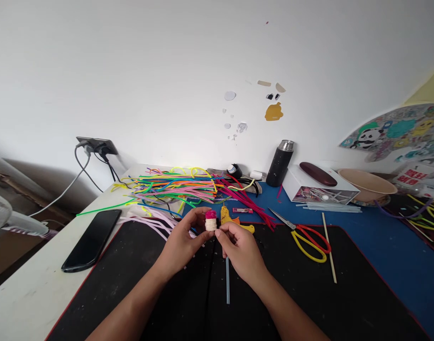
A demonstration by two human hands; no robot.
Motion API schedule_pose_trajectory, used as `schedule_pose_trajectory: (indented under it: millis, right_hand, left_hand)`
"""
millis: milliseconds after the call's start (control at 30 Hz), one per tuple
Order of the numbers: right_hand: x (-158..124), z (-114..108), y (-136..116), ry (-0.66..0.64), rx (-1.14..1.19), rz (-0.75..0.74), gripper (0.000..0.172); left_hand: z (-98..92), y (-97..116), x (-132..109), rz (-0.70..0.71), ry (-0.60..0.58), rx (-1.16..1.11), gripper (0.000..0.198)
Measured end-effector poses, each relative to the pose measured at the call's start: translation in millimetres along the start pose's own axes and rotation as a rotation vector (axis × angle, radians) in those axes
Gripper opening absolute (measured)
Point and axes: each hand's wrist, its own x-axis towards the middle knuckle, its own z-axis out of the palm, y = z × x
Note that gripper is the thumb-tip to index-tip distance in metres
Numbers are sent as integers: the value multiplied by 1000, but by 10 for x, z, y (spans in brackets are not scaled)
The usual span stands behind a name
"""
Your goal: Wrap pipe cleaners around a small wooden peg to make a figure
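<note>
My left hand (183,241) and my right hand (240,248) meet over the black mat (131,293). Together they pinch a small coiled pipe-cleaner piece (210,221), pink on top and white below. My right hand also seems to grip a thin clear stick (227,284) that runs down from it over the mat. A yellow glue gun (231,220) lies just behind my right fingers. Pale pink pipe cleaners (149,222) lie beside my left hand.
A heap of coloured pipe cleaners (181,187) lies behind the hands. Yellow-red scissors (307,237) and a wooden stick (329,248) lie at the right. A black phone (92,239) rests at the left. At the back stand a black flask (279,163), a white box (319,189) and a bowl (367,184).
</note>
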Motion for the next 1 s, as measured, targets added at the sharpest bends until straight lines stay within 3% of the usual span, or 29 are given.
schedule_pose_trajectory:
  millis: [1000]
  right_hand:
    - [17, -10, -36, 15, 14, 2, 26]
  left_hand:
    - [-31, -84, 42, -30, 17, -16, 48]
